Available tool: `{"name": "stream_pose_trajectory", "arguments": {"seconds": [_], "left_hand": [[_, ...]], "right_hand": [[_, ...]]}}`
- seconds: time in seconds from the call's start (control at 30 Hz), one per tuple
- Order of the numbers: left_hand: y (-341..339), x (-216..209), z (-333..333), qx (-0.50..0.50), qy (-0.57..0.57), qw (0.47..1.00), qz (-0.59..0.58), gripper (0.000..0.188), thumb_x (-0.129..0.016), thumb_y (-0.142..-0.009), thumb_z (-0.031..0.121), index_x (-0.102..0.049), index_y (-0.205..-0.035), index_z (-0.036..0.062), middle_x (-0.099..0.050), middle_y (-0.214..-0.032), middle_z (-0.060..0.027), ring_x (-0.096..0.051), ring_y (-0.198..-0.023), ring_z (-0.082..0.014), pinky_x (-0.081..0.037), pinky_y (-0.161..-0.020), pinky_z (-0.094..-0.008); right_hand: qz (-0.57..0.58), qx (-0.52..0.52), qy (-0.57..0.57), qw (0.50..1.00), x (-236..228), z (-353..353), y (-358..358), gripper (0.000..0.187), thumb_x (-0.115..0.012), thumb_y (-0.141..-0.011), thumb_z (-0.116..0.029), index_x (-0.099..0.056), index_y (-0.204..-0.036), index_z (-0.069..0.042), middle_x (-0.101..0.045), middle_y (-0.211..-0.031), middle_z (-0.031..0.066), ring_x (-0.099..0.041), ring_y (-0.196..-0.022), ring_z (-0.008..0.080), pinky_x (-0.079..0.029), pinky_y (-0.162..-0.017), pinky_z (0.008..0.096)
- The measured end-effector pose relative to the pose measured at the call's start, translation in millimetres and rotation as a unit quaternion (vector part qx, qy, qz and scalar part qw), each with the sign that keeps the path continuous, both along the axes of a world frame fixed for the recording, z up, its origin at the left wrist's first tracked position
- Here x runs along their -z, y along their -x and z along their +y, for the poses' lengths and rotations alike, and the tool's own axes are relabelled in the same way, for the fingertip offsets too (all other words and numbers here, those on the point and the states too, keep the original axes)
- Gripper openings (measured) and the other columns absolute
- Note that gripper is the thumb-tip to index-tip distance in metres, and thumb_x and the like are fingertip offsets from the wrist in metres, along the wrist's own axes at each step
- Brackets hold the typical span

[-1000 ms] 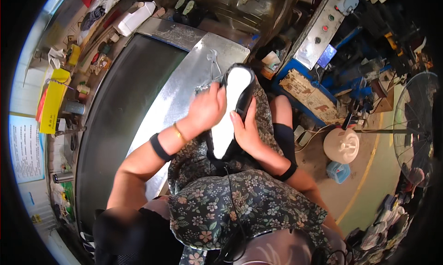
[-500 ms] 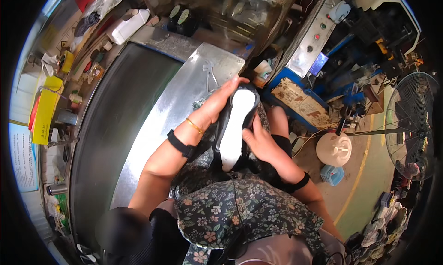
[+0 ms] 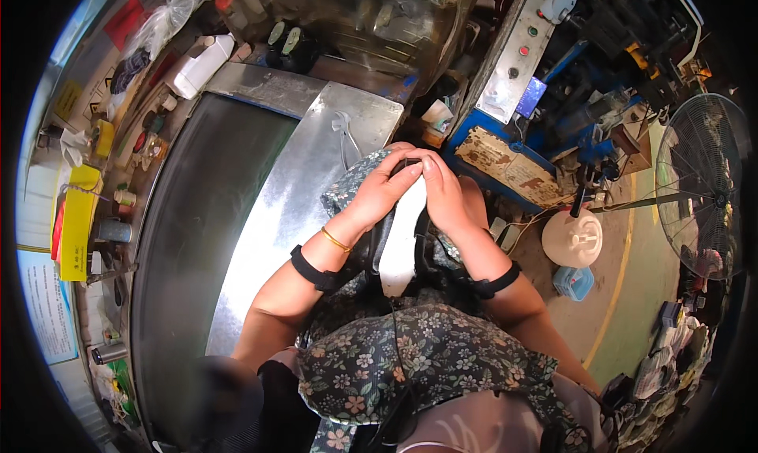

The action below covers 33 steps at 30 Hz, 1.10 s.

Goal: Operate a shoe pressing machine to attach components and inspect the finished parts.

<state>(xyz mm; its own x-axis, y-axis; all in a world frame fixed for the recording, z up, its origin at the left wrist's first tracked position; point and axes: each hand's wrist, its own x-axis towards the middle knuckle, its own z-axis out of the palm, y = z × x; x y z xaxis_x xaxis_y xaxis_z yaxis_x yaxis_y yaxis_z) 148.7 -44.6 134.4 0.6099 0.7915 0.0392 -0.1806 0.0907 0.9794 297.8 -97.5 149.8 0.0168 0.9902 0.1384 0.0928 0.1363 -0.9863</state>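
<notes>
A dark shoe point(image 3: 400, 244) rests over my lap with its pale white underside facing up, its narrower end pointing toward me. Both hands are wrapped around the far, wider end. My left hand point(image 3: 382, 189) grips it from the left, thumb lying on the white surface. From the right, my right hand point(image 3: 444, 192) closes over the same end, its thumb beside the left one. The fingertips meet at the top and cover that end of the shoe. Floral fabric point(image 3: 395, 358) covers my lap beneath.
On my left runs a dark conveyor belt point(image 3: 209, 208), edged by a shiny metal plate point(image 3: 272, 200) with a pincer-like metal tool point(image 3: 346, 137) on it. A machine with a button panel point(image 3: 509, 74) stands at the far right. Nearby are a beige jug point(image 3: 571, 238), a blue basket point(image 3: 574, 282) and a fan point(image 3: 703, 186).
My right hand has moved from the shoe's right side up to its far end. My left hand has shifted onto that end too, and the fingertips now meet there.
</notes>
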Motion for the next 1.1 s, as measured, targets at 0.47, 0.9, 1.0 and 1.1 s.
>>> {"name": "stream_pose_trajectory", "arguments": {"seconds": [0.47,0.9,1.0,1.1], "left_hand": [[-17,-42,-38,-0.015,-0.349,0.914,0.205,0.070,-0.081,-0.077,0.027,-0.048,-0.134,0.0038,-0.046,-0.136,-0.0168,-0.047,-0.127,-0.0285,-0.036,-0.108,-0.0359],[95,46,60,-0.140,-0.188,0.919,0.316,0.038,-0.066,-0.090,0.025,-0.061,-0.119,0.0005,-0.063,-0.123,-0.0169,-0.060,-0.115,-0.0292,-0.046,-0.098,-0.0366],[142,99,67,-0.078,-0.343,0.823,0.446,0.057,-0.065,-0.088,0.032,-0.050,-0.132,-0.0015,-0.049,-0.139,-0.0234,-0.045,-0.131,-0.0396,-0.037,-0.109,-0.0450],[159,131,59,-0.040,-0.464,0.750,0.470,0.069,-0.064,-0.072,0.017,-0.046,-0.137,0.0013,-0.036,-0.149,-0.0232,-0.032,-0.140,-0.0408,-0.028,-0.115,-0.0482]], "right_hand": [[0.414,-0.090,0.073,0.903,15,-37,-50,0.052,-0.049,-0.101,-0.032,-0.041,-0.144,-0.003,-0.052,-0.137,0.0078,-0.047,-0.128,0.0192,-0.034,-0.110,0.0348],[0.301,0.148,0.405,0.850,34,-176,-122,0.068,-0.062,-0.077,-0.033,-0.052,-0.130,0.008,-0.064,-0.120,0.0189,-0.063,-0.108,0.0312,-0.048,-0.100,0.0377],[0.374,0.092,0.295,0.875,39,-150,-108,0.063,-0.065,-0.074,-0.032,-0.056,-0.123,0.007,-0.065,-0.115,0.0187,-0.066,-0.103,0.0298,-0.053,-0.092,0.0408],[0.364,0.058,0.199,0.908,22,-81,-87,0.061,-0.063,-0.078,-0.032,-0.055,-0.126,0.005,-0.063,-0.121,0.0180,-0.063,-0.107,0.0292,-0.051,-0.096,0.0415]]}}
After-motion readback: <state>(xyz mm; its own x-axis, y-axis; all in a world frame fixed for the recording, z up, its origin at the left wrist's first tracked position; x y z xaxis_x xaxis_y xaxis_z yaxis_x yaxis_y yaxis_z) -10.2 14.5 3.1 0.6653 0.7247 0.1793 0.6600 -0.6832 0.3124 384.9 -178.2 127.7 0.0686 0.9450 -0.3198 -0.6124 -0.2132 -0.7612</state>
